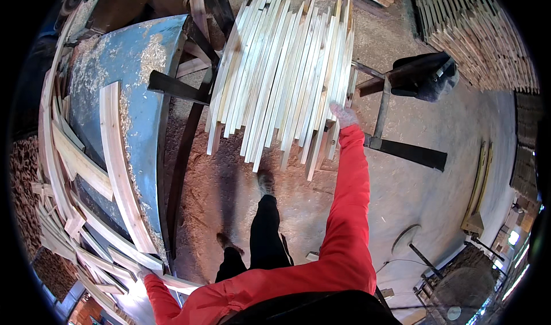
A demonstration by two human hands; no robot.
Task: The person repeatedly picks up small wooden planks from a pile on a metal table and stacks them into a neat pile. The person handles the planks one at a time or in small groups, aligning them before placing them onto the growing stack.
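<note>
A stack of pale, narrow wooden strips point(275, 78) lies ahead of me, its near ends uneven. My right hand point(344, 116) reaches to the stack's right side and rests against the outer strips near their closer ends. Its fingers look stretched out over the wood, closed around nothing that I can see. At the lower left, my left hand point(141, 274) is beside the ends of several loose boards point(135, 258). Glare and the boards hide its fingers, so whether it grips one is unclear.
A blue metal machine table point(143, 112), strewn with shavings, stands at left with a long board point(117, 153) on it. Dark metal bars point(410, 153) stick out beside the strips. More stacked wood point(482, 38) is at far right. A yellow pallet jack point(477, 193) stands at right.
</note>
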